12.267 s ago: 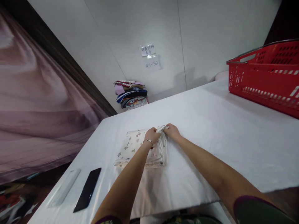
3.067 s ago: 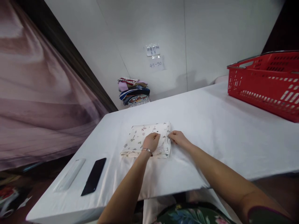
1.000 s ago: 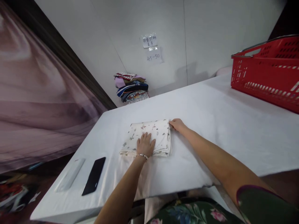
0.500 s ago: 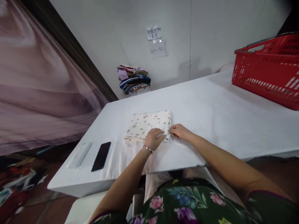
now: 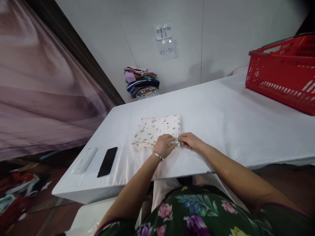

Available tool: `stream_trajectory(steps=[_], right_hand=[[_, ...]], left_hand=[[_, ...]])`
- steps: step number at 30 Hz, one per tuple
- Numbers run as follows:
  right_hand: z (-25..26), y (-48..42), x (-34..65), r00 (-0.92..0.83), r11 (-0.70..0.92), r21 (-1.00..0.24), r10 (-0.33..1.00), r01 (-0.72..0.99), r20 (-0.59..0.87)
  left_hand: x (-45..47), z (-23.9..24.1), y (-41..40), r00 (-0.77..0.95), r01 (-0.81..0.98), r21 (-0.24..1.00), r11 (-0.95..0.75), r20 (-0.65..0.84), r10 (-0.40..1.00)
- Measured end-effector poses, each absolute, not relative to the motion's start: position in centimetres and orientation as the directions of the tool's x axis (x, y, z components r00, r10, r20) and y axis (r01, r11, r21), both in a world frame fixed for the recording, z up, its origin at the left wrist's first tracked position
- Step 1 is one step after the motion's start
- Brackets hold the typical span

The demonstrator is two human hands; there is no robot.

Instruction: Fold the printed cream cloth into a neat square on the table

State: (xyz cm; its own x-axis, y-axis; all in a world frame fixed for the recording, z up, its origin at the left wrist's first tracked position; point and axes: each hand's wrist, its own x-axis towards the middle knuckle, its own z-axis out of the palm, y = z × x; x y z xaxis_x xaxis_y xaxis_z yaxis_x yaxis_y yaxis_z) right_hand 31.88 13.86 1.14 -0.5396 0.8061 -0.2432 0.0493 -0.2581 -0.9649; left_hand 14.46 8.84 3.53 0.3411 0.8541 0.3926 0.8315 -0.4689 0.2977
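Observation:
A cream cloth [image 5: 157, 126] with a small leaf and figure print lies folded into a flat rectangle on the white-covered table [image 5: 211, 114]. My left hand [image 5: 165, 144], with a bracelet at the wrist, rests on its near right part, thumb and fingers closed around a bit of the fabric near the corner. At the right edge of the cloth, my right hand [image 5: 189, 140] pinches the layers between thumb and fingertips. The two hands almost meet at that corner. Exactly how many layers they hold is hidden by the fingers.
Left of the cloth lie a black phone [image 5: 107, 162] and a white slim object [image 5: 85, 160]. A red plastic basket [image 5: 283, 73] stands at the table's right end. Behind the far edge rises a stack of folded fabrics [image 5: 142, 83]. A pink curtain [image 5: 49, 82] hangs at left.
The view has shifted slightly. Both hands stay at the cloth's near right corner, with the fingers only a little moved.

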Motion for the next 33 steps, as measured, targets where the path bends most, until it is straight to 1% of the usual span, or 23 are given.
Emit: stream_trajectory(steps=[2, 5, 8, 12, 18, 24, 30, 33], right_hand=[[0.9, 14.0, 32.3, -0.486, -0.215, -0.973, 0.844, 0.083, -0.227], [0.7, 13.8, 32.9, -0.397, -0.180, -0.963, 0.884, 0.198, -0.247], [1.2, 13.3, 33.1, -0.447, -0.222, -0.944, 0.838, 0.244, -0.313], [1.8, 12.6, 32.5, -0.537, -0.229, -0.945, 0.780, 0.232, -0.321], [1.4, 12.5, 32.0, -0.525, -0.230, -0.963, 0.808, 0.137, -0.268], [1.3, 12.5, 32.0, -0.514, -0.243, -0.963, 0.815, 0.113, -0.266], [1.5, 12.5, 32.0, -0.524, -0.300, -0.953, 0.803, 0.054, -0.283], [1.8, 12.4, 32.1, -0.551, -0.284, -0.957, 0.790, 0.060, -0.269]], left_hand=[[14.5, 3.6, 8.8, 0.344, 0.832, 0.289, -0.474, 0.402, 0.849], [14.6, 3.7, 8.7, 0.359, 0.823, 0.280, -0.495, 0.420, 0.834], [14.7, 3.8, 8.5, 0.375, 0.816, 0.268, -0.512, 0.427, 0.823], [14.9, 3.8, 8.2, 0.382, 0.807, 0.278, -0.521, 0.427, 0.820], [15.2, 3.6, 8.0, 0.336, 0.793, 0.349, -0.499, 0.432, 0.837], [15.3, 3.6, 7.9, 0.295, 0.781, 0.401, -0.479, 0.439, 0.849], [15.1, 3.2, 7.9, 0.323, 0.759, 0.422, -0.496, 0.417, 0.850], [15.1, 3.1, 7.9, 0.323, 0.752, 0.442, -0.489, 0.401, 0.857]])
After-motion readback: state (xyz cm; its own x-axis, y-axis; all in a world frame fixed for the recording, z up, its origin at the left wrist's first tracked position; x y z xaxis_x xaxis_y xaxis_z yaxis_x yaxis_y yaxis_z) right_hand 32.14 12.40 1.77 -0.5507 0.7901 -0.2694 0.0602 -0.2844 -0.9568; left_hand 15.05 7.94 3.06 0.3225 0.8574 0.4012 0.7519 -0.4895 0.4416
